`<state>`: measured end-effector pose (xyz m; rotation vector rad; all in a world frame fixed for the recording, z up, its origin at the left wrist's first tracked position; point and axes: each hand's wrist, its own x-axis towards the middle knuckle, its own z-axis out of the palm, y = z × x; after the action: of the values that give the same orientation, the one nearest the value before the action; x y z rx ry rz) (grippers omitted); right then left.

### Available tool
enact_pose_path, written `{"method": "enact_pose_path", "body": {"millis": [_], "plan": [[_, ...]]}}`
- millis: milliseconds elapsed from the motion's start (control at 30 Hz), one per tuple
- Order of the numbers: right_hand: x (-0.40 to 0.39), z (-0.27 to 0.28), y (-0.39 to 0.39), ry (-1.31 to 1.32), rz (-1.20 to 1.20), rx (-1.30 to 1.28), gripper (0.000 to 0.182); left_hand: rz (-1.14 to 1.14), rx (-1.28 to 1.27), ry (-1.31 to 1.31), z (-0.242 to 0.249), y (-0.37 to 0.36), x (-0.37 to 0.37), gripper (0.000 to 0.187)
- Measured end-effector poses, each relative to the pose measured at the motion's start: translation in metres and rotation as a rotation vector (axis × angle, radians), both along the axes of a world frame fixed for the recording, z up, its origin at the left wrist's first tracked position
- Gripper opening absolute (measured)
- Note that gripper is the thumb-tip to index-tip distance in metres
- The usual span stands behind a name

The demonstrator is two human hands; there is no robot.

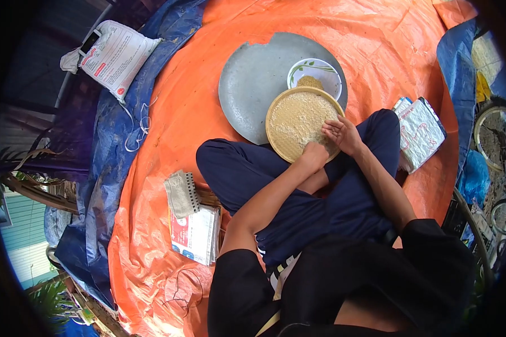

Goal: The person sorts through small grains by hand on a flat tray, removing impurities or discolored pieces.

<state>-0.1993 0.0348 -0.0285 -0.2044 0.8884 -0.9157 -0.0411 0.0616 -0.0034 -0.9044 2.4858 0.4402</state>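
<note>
A round woven tray [281,147] full of pale grain rests against my crossed legs. My left hand [314,155] grips its near rim with the fingers closed. My right hand [343,133] lies on the tray's right edge, fingers spread over the grain. Behind the tray lies a large grey metal dish [250,84] with a chipped rim. A white bowl [315,76] with a green pattern sits on that dish and holds a little brownish grain.
I sit on an orange tarp [208,62] laid over a blue tarp [104,163]. A white sack [117,56] lies at the far left, folded sacks [195,233] and a cloth [181,194] by my left knee, a silvery bag [419,133] at the right.
</note>
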Motion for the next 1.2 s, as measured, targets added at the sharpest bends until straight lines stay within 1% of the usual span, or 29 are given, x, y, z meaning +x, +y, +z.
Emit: {"method": "enact_pose_path", "body": {"millis": [67,100,133,167,200,267,300,367,467,567,667,700,733,900,1000,1200], "plan": [[-0.005,-0.009,-0.003,-0.027,-0.016,0.005,0.050,-0.010,0.020,0.003,0.003,-0.002,0.001,0.016],[-0.005,-0.009,-0.002,-0.043,-0.025,0.008,0.051,0.032,-0.021,0.146,-0.010,-0.001,0.004,0.013],[-0.005,-0.008,-0.003,-0.053,-0.036,0.010,0.052,0.024,0.019,0.138,0.001,-0.003,0.005,0.015],[-0.005,-0.005,-0.004,-0.060,-0.075,0.014,0.053,0.040,0.067,0.137,-0.002,-0.005,0.006,0.018],[-0.005,-0.001,-0.003,-0.070,-0.113,0.012,0.054,0.057,0.109,0.111,0.013,-0.007,0.008,0.019],[-0.011,0.004,-0.003,-0.092,-0.169,-0.025,0.054,0.026,0.166,0.082,0.013,-0.015,0.013,0.019],[-0.015,0.005,-0.003,-0.095,-0.214,-0.019,0.053,0.049,0.210,0.100,0.017,-0.018,0.013,0.019],[-0.015,0.002,-0.005,-0.121,-0.281,-0.008,0.052,0.118,0.294,0.119,0.025,-0.024,0.020,0.018],[-0.014,-0.004,-0.005,-0.020,-0.387,-0.054,0.051,0.343,0.526,0.297,0.005,-0.039,0.030,0.016],[-0.018,-0.010,-0.008,0.018,-0.499,-0.091,0.048,0.449,0.125,0.526,-0.003,-0.049,0.039,0.017],[-0.017,-0.012,-0.008,0.041,-0.505,-0.086,0.047,0.569,-0.099,0.758,-0.007,-0.060,0.037,0.013],[-0.016,-0.012,-0.007,0.045,-0.507,-0.085,0.047,0.578,-0.089,0.761,-0.008,-0.065,0.034,0.011],[-0.015,-0.012,-0.007,0.051,-0.506,-0.081,0.047,0.567,-0.132,0.778,-0.008,-0.069,0.030,0.012],[-0.014,-0.011,-0.008,0.042,-0.530,-0.093,0.047,0.462,-0.310,0.820,-0.012,-0.093,0.006,0.025],[-0.015,-0.007,-0.006,0.058,-0.509,-0.106,0.048,0.412,-0.305,0.838,-0.026,-0.107,-0.006,0.033],[-0.017,-0.009,-0.005,0.048,-0.519,-0.108,0.049,0.318,-0.381,0.813,-0.034,-0.103,-0.013,0.037]]}}
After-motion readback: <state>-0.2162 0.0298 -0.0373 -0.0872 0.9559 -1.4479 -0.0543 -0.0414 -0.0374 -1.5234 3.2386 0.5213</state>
